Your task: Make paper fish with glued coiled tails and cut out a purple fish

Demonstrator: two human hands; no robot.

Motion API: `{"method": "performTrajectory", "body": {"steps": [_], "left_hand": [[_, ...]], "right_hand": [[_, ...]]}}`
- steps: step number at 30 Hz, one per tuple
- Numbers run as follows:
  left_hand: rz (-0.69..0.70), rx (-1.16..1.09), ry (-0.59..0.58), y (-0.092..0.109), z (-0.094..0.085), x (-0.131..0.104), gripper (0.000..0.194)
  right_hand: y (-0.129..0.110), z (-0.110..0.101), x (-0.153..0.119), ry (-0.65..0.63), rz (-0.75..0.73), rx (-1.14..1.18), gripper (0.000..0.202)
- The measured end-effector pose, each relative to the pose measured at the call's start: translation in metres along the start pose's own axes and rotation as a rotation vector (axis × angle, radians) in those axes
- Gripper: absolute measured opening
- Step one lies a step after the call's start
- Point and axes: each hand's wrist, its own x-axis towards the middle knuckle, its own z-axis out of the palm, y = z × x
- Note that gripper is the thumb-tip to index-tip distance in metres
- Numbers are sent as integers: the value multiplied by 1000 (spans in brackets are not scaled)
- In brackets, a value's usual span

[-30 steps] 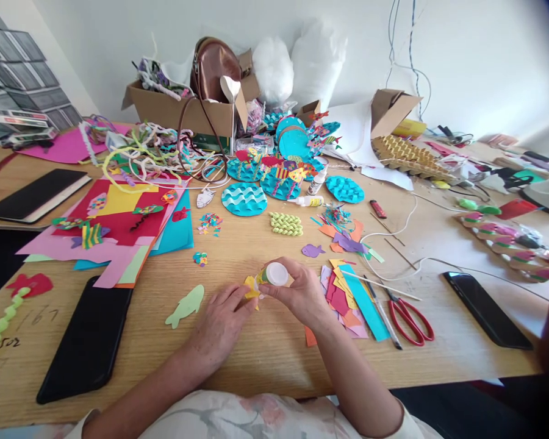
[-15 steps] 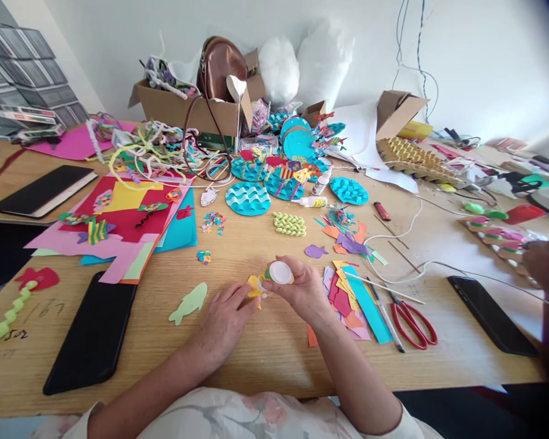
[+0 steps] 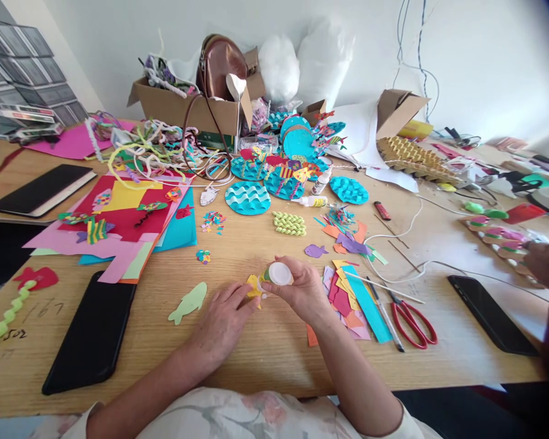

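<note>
The right hand (image 3: 301,289) gripped a bottle (image 3: 280,274), masking its side; the left hand (image 3: 225,312) partly hid a yellow cutout (image 3: 254,285), its grip impossible to tell.

This looked like a craft workroom.
Cut-paper fish (image 3: 188,303), coloured paper sheets (image 3: 114,229), red-handled scissors (image 3: 410,322), squeeze bottles (image 3: 313,202) and tangled chenille stems (image 3: 162,143) lay across a wooden table (image 3: 265,360), with a cardboard box (image 3: 174,108) near the wall (image 3: 114,36).
</note>
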Motion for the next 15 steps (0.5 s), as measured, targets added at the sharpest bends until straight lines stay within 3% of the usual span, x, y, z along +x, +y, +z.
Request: {"method": "performTrajectory", "body": {"steps": [6, 15], "left_hand": [[9, -18, 25, 0, 0, 1, 25], [21, 4, 23, -1, 1, -1, 29]], "right_hand": [[-2, -2, -1, 38, -13, -58, 18], [-4, -2, -2, -1, -32, -26, 17]]}}
